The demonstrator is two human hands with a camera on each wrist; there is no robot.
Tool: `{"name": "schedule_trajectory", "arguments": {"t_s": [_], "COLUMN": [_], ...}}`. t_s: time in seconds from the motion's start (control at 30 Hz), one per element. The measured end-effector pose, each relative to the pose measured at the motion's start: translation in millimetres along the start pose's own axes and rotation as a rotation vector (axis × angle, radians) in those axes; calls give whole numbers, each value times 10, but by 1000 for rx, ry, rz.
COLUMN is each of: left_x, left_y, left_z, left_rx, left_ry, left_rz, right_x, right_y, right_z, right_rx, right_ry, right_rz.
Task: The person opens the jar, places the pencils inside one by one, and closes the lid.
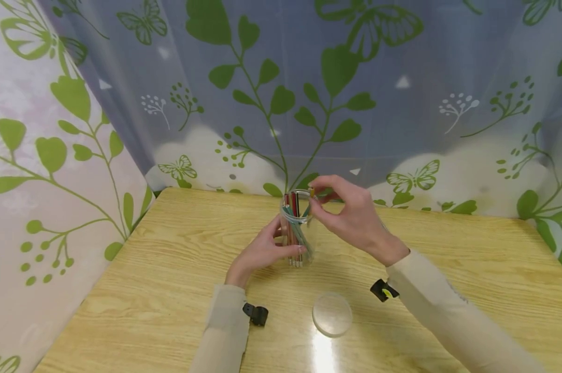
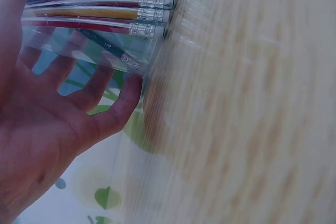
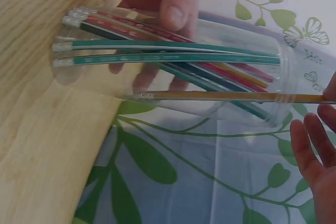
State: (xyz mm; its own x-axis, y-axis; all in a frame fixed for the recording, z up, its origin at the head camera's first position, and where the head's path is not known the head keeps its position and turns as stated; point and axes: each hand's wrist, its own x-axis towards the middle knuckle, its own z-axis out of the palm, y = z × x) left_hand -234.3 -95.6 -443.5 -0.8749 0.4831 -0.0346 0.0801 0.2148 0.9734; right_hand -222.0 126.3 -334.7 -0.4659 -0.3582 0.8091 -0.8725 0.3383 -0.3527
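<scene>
A clear plastic jar [image 1: 311, 235] stands upright near the back of the table, its mouth uncovered. My left hand [image 1: 261, 252] grips it from the left, thumb across the front and fingers behind. Teal, red and dark pencils [image 3: 173, 57] lean inside, with their eraser ends at the bottom. At the rim, my right hand [image 1: 350, 212] pinches the upper end of a yellow pencil [image 3: 226, 96] between thumb and finger. Most of that pencil is inside the jar, and its eraser end hangs near the bottom in the right wrist view.
A round clear lid [image 1: 332, 314] lies on the wooden table [image 1: 169, 290] in front of the jar, between the forearms. Behind the table's back edge hangs a patterned curtain [image 1: 281, 129]. Another leafy cloth [image 1: 75, 171] covers the left side.
</scene>
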Motion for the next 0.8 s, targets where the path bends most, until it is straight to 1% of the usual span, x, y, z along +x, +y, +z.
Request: {"name": "schedule_trajectory", "arguments": {"t_s": [0.13,0.23,0.4,0.53,0.63,0.8], "left_x": [-3,-3,1,9,6,0], "left_y": [-2,-3,-7,-18,-19,-20], "left_z": [1,1,4,3,1,-2], "left_rx": [3,7,7,12,15,12], "left_ry": [0,4,8,10,16,18], "left_rz": [-4,-12,-24,-26,-33,-39], "right_x": [-49,-75,-85,-88,-73,-9], "right_y": [43,68,80,88,95,99], "right_z": [22,37,49,45,34,-13], "right_rx": [-57,-84,-101,-112,-121,-138], "right_ry": [-23,-42,-55,-75,-105,-211], "right_rz": [3,24,84,98,88,88]}}
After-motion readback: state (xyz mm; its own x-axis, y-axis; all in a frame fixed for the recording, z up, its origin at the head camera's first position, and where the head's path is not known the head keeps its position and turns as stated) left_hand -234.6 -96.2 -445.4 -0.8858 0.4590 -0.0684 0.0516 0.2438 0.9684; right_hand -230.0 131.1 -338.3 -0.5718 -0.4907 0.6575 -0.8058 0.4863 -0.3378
